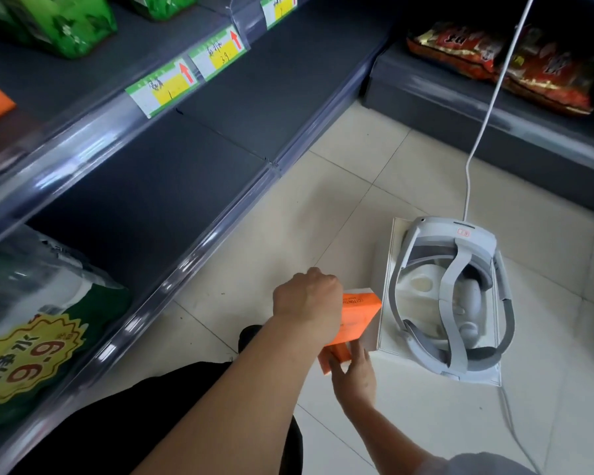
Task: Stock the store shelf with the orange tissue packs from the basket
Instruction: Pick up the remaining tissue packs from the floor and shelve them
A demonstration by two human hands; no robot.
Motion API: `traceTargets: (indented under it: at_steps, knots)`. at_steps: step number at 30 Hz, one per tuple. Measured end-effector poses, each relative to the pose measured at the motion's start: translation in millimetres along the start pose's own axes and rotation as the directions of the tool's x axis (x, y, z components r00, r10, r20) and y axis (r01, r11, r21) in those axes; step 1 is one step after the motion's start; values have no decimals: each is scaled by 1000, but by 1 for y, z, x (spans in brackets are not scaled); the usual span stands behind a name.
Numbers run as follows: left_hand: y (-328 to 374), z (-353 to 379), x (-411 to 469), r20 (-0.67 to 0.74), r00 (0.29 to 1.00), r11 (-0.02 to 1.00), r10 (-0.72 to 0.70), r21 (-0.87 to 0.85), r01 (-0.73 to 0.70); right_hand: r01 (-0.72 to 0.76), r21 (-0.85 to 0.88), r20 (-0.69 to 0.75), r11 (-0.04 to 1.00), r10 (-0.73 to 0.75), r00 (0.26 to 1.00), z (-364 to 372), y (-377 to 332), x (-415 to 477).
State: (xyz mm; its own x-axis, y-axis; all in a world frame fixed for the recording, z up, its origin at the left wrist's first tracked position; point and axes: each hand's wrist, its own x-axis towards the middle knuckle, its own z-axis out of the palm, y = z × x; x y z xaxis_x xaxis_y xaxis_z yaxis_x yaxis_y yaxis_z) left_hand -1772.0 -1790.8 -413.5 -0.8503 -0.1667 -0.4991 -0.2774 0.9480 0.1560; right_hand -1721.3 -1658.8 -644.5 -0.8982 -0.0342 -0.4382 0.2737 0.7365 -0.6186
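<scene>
Head view: left hand (307,296) grips an orange tissue pack (357,317); right hand (354,373) pinches its lower end; shelf (199,166) mostly bare; stocking seems barely begun.

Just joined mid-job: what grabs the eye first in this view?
The orange tissue pack, low centre, gripped by the left hand from above and the right hand from below. Right of it a white headset lies in its box on the floor; to the left runs the dark store shelf.
</scene>
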Motion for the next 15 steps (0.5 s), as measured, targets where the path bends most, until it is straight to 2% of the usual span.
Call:
traceTargets:
  at_steps: [5, 9, 15]
  knots:
    - [-13, -33, -7, -177, 983, 996, -42, -88, 27, 144, 183, -55, 973, -136, 989, -31, -71, 9]
    - [-41, -82, -31, -323, 946, 987, -32, -162, -22, 250, 326, -98, 912, -231, 968, -64, -134, 10]
    - [-105, -143, -91, -488, 868, 988, -96, -152, 24, 445, 424, -138, 789, -429, 893, -89, -217, 6]
